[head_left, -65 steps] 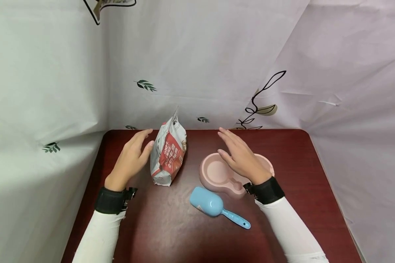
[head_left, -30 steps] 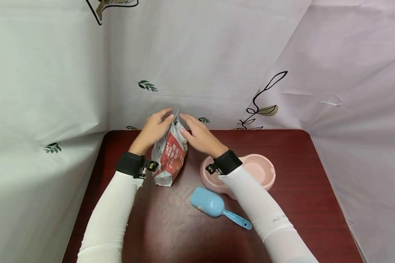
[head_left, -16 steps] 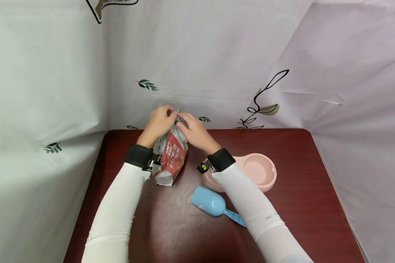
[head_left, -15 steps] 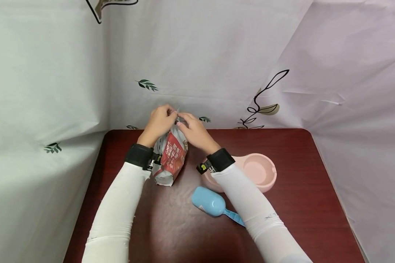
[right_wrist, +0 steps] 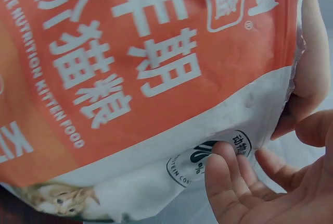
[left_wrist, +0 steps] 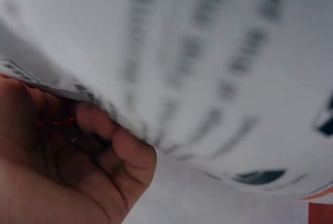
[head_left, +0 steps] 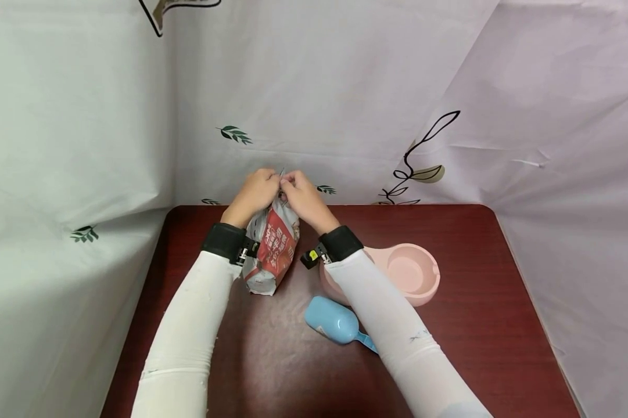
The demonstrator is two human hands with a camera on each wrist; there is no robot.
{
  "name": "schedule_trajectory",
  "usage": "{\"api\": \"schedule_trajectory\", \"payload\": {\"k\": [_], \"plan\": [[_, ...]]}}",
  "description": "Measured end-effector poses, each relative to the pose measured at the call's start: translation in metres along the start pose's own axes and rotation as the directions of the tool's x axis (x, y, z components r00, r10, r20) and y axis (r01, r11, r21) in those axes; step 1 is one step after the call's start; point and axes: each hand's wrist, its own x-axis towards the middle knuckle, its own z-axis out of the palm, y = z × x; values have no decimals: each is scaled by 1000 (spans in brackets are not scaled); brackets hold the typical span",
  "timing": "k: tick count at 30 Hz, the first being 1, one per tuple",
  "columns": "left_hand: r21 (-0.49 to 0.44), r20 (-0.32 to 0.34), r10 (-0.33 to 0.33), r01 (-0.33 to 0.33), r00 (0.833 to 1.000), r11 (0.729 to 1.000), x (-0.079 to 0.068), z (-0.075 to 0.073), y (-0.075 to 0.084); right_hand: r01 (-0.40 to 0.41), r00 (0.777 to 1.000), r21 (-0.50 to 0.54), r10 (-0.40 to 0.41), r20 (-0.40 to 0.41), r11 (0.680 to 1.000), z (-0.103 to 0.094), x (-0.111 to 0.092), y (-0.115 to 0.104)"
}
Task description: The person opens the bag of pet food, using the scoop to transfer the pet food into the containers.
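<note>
A white and red bag of kitten food [head_left: 276,244] stands at the table's back left, its printed front showing large in the right wrist view. My left hand [head_left: 257,193] pinches its top edge from the left. From the right, my right hand [head_left: 305,200] grips the same edge, close beside the left fingertips. Curled left fingers [left_wrist: 132,151] lie against the bag's lower border in the left wrist view. In the right wrist view, right fingers [right_wrist: 223,179] overlap the round printed mark near the bag's top.
A light blue scoop [head_left: 332,319] lies on the dark red table [head_left: 481,348], its handle end hidden under my right sleeve. Behind that forearm sits a pink double bowl [head_left: 433,287], partly covered. White patterned cloth [head_left: 355,104] hangs behind the table and at both sides.
Both hands have moved in from either side of the bag to its top edge and now grip it. The right forearm has swung left, over the bowl and scoop handle. The bag stays in place.
</note>
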Motion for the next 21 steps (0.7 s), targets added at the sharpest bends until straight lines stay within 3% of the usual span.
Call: {"api": "schedule_trajectory", "payload": {"k": [7, 11, 18, 21], "plan": [[-104, 10, -6, 7, 1000, 995, 3, 1, -6, -81, 997, 78, 81, 14, 994, 2, 7, -5], [-160, 20, -8, 11, 1000, 987, 3, 2, -8, -83, 997, 111, 83, 4, 990, 6, 10, -3], [-184, 31, -4, 9, 1000, 983, 2, 2, -8, -64, 998, 137, 62, 24, 989, 11, 14, 1], [-186, 44, 6, 2, 999, 983, 1, 3, -8, -95, 995, 184, 86, 55, 978, 11, 16, 3]]}}
